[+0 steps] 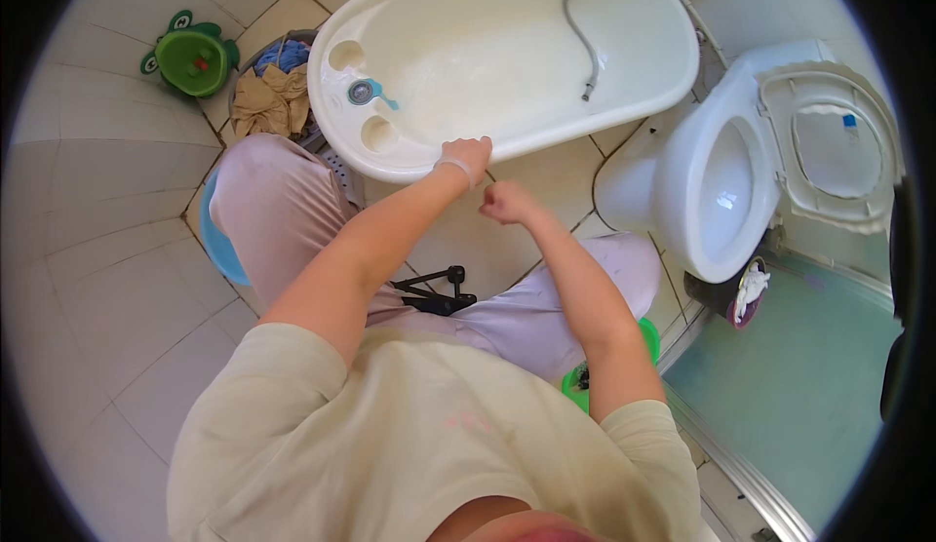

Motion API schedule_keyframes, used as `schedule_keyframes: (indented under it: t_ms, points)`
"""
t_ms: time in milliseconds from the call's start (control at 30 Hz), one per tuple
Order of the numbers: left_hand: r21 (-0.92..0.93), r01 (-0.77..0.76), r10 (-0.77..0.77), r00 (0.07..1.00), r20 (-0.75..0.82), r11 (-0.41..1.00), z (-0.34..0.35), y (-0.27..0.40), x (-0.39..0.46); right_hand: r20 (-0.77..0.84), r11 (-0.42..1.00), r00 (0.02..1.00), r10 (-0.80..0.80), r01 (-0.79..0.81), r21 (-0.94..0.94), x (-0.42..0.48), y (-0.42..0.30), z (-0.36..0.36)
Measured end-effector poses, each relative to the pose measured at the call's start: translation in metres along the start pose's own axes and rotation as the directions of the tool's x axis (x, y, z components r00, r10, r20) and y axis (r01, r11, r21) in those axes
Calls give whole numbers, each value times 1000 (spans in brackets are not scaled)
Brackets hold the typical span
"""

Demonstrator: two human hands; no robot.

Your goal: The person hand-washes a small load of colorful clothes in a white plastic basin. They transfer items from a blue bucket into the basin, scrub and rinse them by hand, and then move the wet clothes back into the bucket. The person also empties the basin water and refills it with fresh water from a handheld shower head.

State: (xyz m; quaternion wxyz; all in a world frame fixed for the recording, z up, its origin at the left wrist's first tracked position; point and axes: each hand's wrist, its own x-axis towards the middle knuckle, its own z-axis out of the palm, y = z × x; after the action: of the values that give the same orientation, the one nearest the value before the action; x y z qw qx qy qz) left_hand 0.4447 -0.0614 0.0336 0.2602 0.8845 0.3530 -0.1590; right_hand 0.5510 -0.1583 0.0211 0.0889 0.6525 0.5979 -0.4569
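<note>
A white plastic baby bathtub (468, 81) lies before me, with a grey flexible hose (578, 23) hanging over its far side and its end inside the tub. Around the near rim of the tub curl the fingers of my left hand (465, 160), which wears a pale wristband; its fingertips are partly hidden. My right hand (506, 202) is balled up just below and to the right of it, apart from the rim; whether it holds anything small cannot be seen. A round drain plug (361, 91) with a blue tab sits between two round recesses at the tub's left end.
To the right stands a white toilet (720, 191) with its lid raised, and a small bin (749, 297) below it. A basin of clothes (274, 96) and a green frog-shaped potty (194, 63) are at upper left. A black folding frame (439, 293) shows between my legs.
</note>
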Motion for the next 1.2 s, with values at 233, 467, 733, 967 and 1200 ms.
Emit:
schedule_keyframes:
  t_ms: [233, 467, 733, 967, 1200]
  points:
    - [-51, 42, -41, 999, 22, 998, -2, 9, -11, -441, 997, 895, 72, -50, 59, -53, 24, -38]
    - [-79, 4, 2, 997, 75, 997, -8, 5, -11, -392, 999, 919, -50, 39, -38, -109, -34, -95]
    - [-253, -4, 23, 997, 74, 967, -14, -5, -6, -312, 967, 918, -244, 205, -152, -93, -78, -127]
    - [-319, -314, -186, 389, -903, 894, -113, -200, 3, -388, 883, 830, -400, 463, 81, -79, -143, -158]
    - [-312, 818, -876, 451, -173, 483, -98, -296, -50, -330, 917, 872, -361, 397, 48, -72, -122, -155]
